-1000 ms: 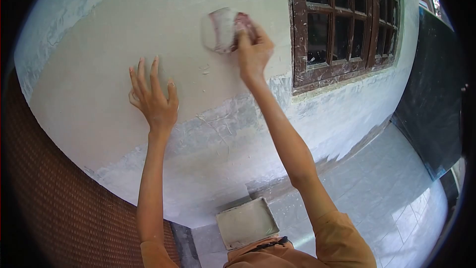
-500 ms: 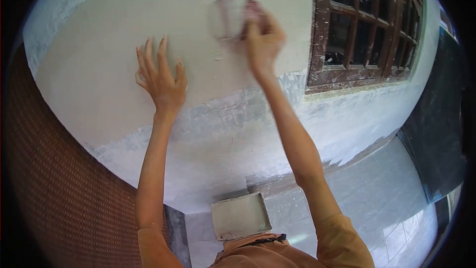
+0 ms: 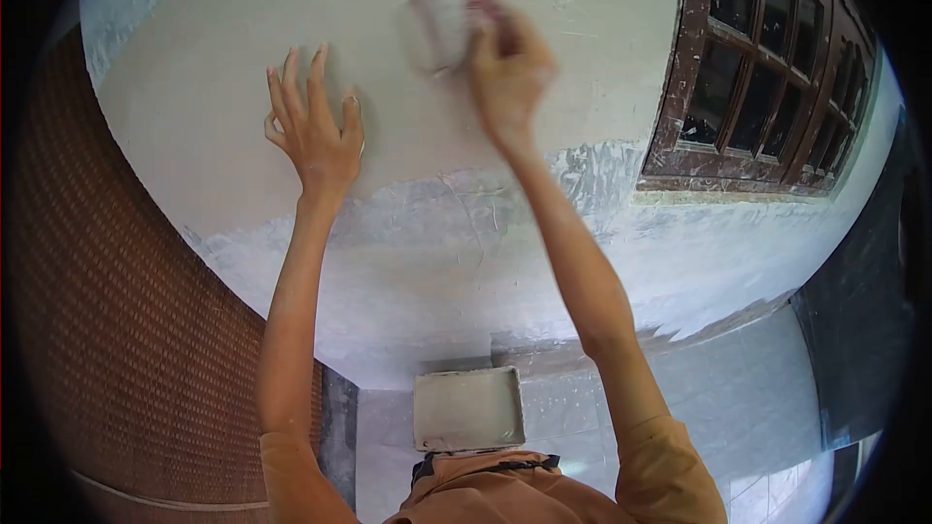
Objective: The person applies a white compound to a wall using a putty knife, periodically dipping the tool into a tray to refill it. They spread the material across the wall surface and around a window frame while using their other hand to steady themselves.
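My right hand [image 3: 510, 82] is closed around the dark red handle of a broad putty knife [image 3: 440, 29]. Its pale blade is smeared by motion and lies against or very near the wall [image 3: 223, 29], which has a smooth, cream-coloured coat; contact is hard to make out. To the left, my left hand [image 3: 318, 131] is spread with its fingers pointing up, at the wall surface and holding nothing. Pale smudges show on its thumb tip. Below both hands the coat ends in a ragged edge above a whitish, patchy strip.
A brown wooden window [image 3: 748, 58] with dark panes is at the right. A woven brown panel [image 3: 146, 330] borders the left. Below, near my body, sits a shallow rectangular tray [image 3: 468, 409] smeared with pale material. Grey floor tiles [image 3: 718, 388] stretch to the right.
The view has shifted, so the window appears farther right and the tray a little higher. My right hand and the putty knife have moved slightly left relative to the window. My left hand stays spread.
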Tool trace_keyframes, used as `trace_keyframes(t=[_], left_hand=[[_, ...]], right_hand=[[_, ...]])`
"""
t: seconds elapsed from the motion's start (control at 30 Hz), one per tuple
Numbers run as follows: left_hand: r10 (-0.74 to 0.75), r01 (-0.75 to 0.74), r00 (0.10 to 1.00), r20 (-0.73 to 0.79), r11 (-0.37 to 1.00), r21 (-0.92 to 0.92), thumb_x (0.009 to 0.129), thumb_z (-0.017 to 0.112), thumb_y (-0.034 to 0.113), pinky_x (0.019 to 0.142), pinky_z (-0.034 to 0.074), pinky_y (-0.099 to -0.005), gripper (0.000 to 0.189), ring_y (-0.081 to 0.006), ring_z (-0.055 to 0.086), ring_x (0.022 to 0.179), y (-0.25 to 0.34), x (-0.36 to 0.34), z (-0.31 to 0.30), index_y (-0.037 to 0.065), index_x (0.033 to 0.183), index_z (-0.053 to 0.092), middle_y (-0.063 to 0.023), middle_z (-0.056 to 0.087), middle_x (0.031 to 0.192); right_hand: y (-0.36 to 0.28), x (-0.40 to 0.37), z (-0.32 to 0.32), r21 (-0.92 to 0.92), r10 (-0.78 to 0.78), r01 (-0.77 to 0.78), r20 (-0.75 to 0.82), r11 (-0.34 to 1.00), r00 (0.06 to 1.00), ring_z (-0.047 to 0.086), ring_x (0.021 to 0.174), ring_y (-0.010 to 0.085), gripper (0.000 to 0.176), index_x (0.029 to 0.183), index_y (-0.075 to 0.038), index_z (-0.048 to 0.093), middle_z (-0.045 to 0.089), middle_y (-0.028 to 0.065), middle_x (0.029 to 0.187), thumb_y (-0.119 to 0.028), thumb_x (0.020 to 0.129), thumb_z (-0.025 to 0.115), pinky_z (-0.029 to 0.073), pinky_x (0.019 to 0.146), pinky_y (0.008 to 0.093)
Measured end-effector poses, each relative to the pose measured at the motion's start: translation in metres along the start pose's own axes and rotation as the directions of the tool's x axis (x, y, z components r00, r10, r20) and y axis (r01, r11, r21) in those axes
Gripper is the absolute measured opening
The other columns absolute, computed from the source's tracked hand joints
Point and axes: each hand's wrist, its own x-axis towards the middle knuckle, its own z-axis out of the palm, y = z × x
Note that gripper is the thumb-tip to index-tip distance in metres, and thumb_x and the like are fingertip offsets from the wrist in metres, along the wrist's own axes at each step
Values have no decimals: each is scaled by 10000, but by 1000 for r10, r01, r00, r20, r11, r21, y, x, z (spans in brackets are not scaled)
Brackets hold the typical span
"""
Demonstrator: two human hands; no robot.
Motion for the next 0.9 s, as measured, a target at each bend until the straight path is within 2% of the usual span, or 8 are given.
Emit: trace_keyframes(t=[0.1,0.23,0.37,0.43,0.57,0.67,0.87,0.9], left_hand=[[-10,10,1000,-7,1000,29,904,550,265,1035,186,-606,568,-371,156,1447,-10,-2,-10,223,1450,401,-104,287,1533],[-18,18,1000,-21,1000,19,900,548,263,1034,187,-599,568,-363,154,1448,-10,-9,-11,221,1447,402,-104,288,1532],[-9,9,1000,5,1000,-26,901,540,266,1035,179,-590,561,-358,147,1450,9,-11,0,220,1444,406,-104,290,1530],[0,1,1000,19,998,-63,901,537,271,1038,172,-582,556,-353,142,1453,16,-13,5,216,1441,414,-104,293,1530],[-2,3,1000,21,998,-69,898,541,269,1037,174,-573,561,-352,143,1453,20,-17,6,210,1441,414,-106,293,1530],[-6,8,1000,29,998,-68,895,544,270,1036,176,-567,562,-351,145,1453,15,-23,4,205,1439,417,-107,293,1529],[8,-5,999,34,995,-95,894,545,266,1035,180,-568,557,-353,153,1451,21,-26,7,206,1434,422,-109,287,1532],[7,-3,999,44,996,-95,894,544,266,1036,183,-572,556,-354,155,1450,22,-25,8,209,1434,421,-108,285,1532]], right_hand=[[26,33,-72,-193,-121,77,-231,978,965,679,975,204,227,1098,15,691,708,160,1046,-35,890,613,537,848,319],[11,44,-115,32,-71,96,-452,995,889,683,849,146,283,1198,27,621,700,139,1040,24,920,569,565,744,263],[6,-18,-50,-72,-10,14,52,997,999,674,919,154,276,1170,55,622,700,133,1024,33,895,608,542,826,260],[10,-38,-27,237,166,-197,143,951,976,670,942,164,269,1148,45,637,705,123,1030,9,882,637,530,839,269],[29,-8,-85,-87,23,-32,-99,996,995,669,1009,212,241,1144,43,649,709,133,1048,-49,924,608,507,921,302],[38,17,-136,38,1,16,-410,999,912,661,814,124,275,1203,23,613,700,115,1022,1,929,605,550,624,248],[31,-19,-77,-70,-31,29,-34,997,999,639,756,98,278,1205,18,603,709,95,931,-14,930,615,531,634,238],[28,-31,-55,179,85,-91,39,980,996,655,840,114,283,1205,32,595,709,111,969,-15,927,619,538,706,240]])
